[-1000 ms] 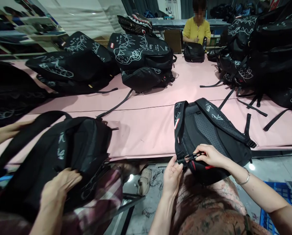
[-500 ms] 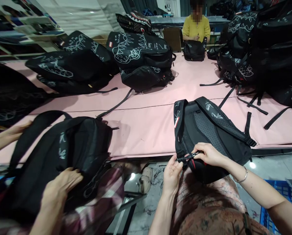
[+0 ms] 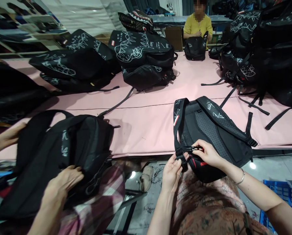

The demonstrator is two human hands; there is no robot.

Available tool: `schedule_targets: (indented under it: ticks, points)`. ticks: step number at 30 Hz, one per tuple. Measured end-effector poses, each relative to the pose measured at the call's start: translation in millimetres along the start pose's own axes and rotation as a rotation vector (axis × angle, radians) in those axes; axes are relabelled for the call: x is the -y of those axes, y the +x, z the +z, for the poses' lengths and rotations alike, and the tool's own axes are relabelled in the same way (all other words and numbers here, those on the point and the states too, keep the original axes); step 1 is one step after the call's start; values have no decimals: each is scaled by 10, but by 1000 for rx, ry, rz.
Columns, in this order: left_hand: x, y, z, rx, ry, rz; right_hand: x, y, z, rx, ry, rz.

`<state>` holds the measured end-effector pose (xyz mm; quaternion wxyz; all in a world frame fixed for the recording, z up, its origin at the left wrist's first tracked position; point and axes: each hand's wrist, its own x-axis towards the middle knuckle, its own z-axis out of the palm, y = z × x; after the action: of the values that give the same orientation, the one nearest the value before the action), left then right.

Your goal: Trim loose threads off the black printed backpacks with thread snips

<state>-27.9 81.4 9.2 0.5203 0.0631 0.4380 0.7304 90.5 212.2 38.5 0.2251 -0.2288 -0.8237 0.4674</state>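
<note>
A black backpack leans on the table edge and my lap, back panel and shoulder straps facing up. My left hand pinches the strap buckle at the lower end of its left shoulder strap. In my right hand is a slim black tool that looks like thread snips, held just above the buckle and pointing left. Its tips lie close to the strap; whether they touch it I cannot tell. Red trim shows on the bag's lower side.
On my left, a co-worker's hands handle another black backpack. Backpacks with white scribbles lie on the pink table, with more piled at right. A person in yellow sits opposite. A blue crate stands lower right.
The snips have lifted slightly off the buckle and turned more level. My left fingers now hold the buckle, which shows more plainly. The co-worker's left hand has shifted a little on their bag.
</note>
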Motion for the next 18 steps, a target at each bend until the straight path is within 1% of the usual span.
schedule_targets:
  ticks: [2, 4, 7, 9, 12, 14, 18]
  points:
    - [-12, 17, -24, -19, -50, -44, -28, -43, 88, -50, 56, 78]
    - [-15, 36, -45, -58, -111, -88, -52, -97, 196, -39, 40, 113]
    - [-2, 74, -66, -108, -169, -124, -88, -168, 365, -5, -40, 86]
    - [19, 101, -67, -116, -172, -123, -108, -184, 459, -12, -91, 65]
    - [62, 98, -42, -57, -107, -83, -98, -156, 553, -46, -98, 50]
    - [80, 39, -18, -15, -35, -34, -57, -128, 594, -42, -74, 34]
    - [47, -180, -14, -41, 61, 58, -17, -102, 684, 23, -92, 20]
